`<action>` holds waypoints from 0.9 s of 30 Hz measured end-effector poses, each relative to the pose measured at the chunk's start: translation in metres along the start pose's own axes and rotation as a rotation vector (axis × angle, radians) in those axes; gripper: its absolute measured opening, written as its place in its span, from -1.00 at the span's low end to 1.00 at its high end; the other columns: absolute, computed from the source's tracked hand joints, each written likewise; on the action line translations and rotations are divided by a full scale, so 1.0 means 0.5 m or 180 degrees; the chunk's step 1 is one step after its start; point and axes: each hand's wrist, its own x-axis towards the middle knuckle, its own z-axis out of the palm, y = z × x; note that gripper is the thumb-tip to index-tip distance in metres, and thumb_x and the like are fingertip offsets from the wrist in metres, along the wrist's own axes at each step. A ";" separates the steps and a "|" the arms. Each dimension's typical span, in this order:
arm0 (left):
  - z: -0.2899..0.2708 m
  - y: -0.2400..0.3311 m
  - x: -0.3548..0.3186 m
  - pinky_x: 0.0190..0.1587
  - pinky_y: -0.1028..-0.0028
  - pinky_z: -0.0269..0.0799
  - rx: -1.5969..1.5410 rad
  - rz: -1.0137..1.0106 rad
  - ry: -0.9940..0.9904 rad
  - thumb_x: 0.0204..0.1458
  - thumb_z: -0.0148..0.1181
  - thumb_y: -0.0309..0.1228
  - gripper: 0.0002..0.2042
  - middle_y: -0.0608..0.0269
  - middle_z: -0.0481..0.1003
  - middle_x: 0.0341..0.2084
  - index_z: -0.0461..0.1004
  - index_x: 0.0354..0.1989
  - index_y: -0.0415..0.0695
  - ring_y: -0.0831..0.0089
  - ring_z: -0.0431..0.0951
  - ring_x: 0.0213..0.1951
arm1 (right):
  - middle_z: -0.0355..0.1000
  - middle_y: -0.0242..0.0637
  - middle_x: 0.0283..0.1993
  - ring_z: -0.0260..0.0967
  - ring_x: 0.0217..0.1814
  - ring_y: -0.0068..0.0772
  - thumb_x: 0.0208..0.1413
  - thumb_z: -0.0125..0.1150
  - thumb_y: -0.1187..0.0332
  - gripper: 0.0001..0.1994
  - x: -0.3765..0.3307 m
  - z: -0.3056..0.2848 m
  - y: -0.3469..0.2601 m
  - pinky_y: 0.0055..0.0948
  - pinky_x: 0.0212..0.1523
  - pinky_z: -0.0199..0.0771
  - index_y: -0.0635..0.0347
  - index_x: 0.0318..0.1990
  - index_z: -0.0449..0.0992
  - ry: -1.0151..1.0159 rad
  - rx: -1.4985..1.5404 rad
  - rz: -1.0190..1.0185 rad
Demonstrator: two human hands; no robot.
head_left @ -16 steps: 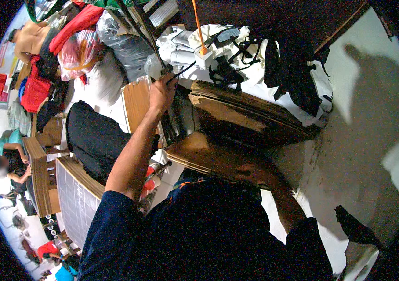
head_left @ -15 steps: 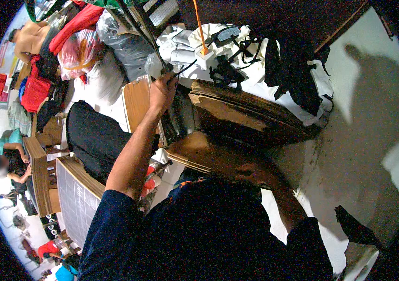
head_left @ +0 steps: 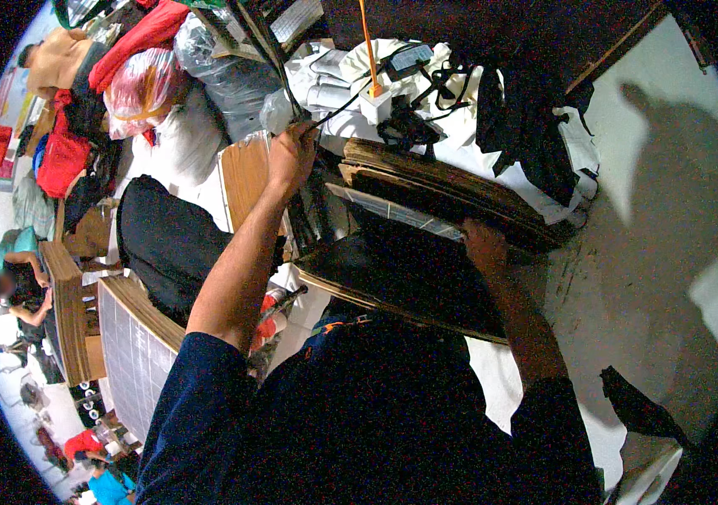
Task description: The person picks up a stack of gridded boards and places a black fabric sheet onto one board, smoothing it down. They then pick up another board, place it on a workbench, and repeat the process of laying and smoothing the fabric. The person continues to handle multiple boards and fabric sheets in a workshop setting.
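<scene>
Large thin boards stand on edge before me, parted like pages. My right hand [head_left: 483,242] is closed on the top edge of a board with a pale gridded face [head_left: 397,210]. Nearer my body leans a dark-faced board [head_left: 401,273], its layered brown edge towards me. Beyond the gridded board stands a thick stack of brown-edged boards [head_left: 452,183]. Further up on the left, my left hand [head_left: 293,156] is closed around a dark metal post [head_left: 268,46]. A thin black cord [head_left: 338,111] runs from beside its fingers; whether the hand also holds it, I cannot tell.
White and black cloth [head_left: 460,93] lies heaped behind the boards, with a white socket block [head_left: 374,105] on an orange cord above. A black padded bundle [head_left: 170,244] and another gridded board stack [head_left: 136,353] stand left. Stuffed bags [head_left: 199,139] lie beyond; people work far left.
My right hand has moved forward from the near boards to the gridded board's edge. The boards have swung apart, showing the gridded and dark faces. My left hand stays near the post.
</scene>
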 end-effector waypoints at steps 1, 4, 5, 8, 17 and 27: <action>-0.002 0.005 -0.002 -0.09 0.20 0.57 0.0007 0.0003 -0.0006 0.20 0.20 -0.33 -0.76 -0.09 0.65 -0.22 0.63 -0.07 -0.20 -0.04 0.67 -0.15 | 0.59 -0.04 -0.08 0.59 -0.11 0.06 0.21 0.22 0.19 -0.56 0.015 0.012 0.010 0.07 -0.09 0.58 0.11 0.21 0.47 0.0165 -0.0161 -0.0012; -0.002 0.016 -0.007 -0.10 0.20 0.57 0.0093 0.0196 0.0209 0.20 0.20 -0.33 -0.76 -0.09 0.64 -0.23 0.63 -0.09 -0.20 -0.05 0.67 -0.16 | 0.60 -0.08 -0.13 0.58 -0.13 0.08 0.19 0.21 0.23 -0.58 0.041 0.040 0.035 0.11 -0.14 0.56 0.10 0.19 0.47 -0.0211 -0.0356 0.0248; -0.002 0.017 -0.008 -0.10 0.19 0.56 0.0092 0.0176 0.0200 0.20 0.20 -0.33 -0.76 -0.09 0.64 -0.22 0.63 -0.08 -0.20 -0.05 0.66 -0.16 | 0.60 -0.08 -0.14 0.58 -0.15 0.09 0.19 0.22 0.22 -0.60 0.046 0.047 0.041 0.11 -0.15 0.56 0.10 0.15 0.47 -0.0062 -0.0359 0.0202; 0.001 0.012 -0.007 -0.10 0.18 0.56 0.0066 0.0155 0.0209 0.20 0.20 -0.33 -0.76 -0.10 0.64 -0.21 0.63 -0.08 -0.20 -0.06 0.66 -0.16 | 0.59 -0.09 -0.17 0.57 -0.19 0.12 0.18 0.23 0.22 -0.69 0.056 0.057 0.056 0.10 -0.19 0.55 0.11 0.03 0.48 0.0183 -0.0268 0.0064; 0.011 0.006 -0.005 -0.09 0.17 0.56 0.0126 0.0144 0.0251 0.19 0.20 -0.33 -0.77 -0.06 0.64 -0.22 0.63 -0.11 -0.19 -0.05 0.66 -0.15 | 0.59 -0.08 -0.21 0.57 -0.20 0.12 0.13 0.30 0.21 -0.68 0.048 0.041 0.053 0.06 -0.21 0.58 0.11 -0.01 0.47 0.0734 -0.0046 -0.0340; 0.025 0.006 -0.029 -0.09 0.09 0.57 0.0337 0.0199 0.0293 0.14 0.22 -0.30 -0.79 0.00 0.65 -0.21 0.68 -0.17 -0.10 -0.06 0.65 -0.16 | 0.59 -0.03 -0.09 0.58 -0.08 0.08 0.05 0.37 0.04 -0.46 0.031 -0.025 0.003 0.02 -0.09 0.60 0.16 0.12 0.51 0.0328 -0.0035 -0.0152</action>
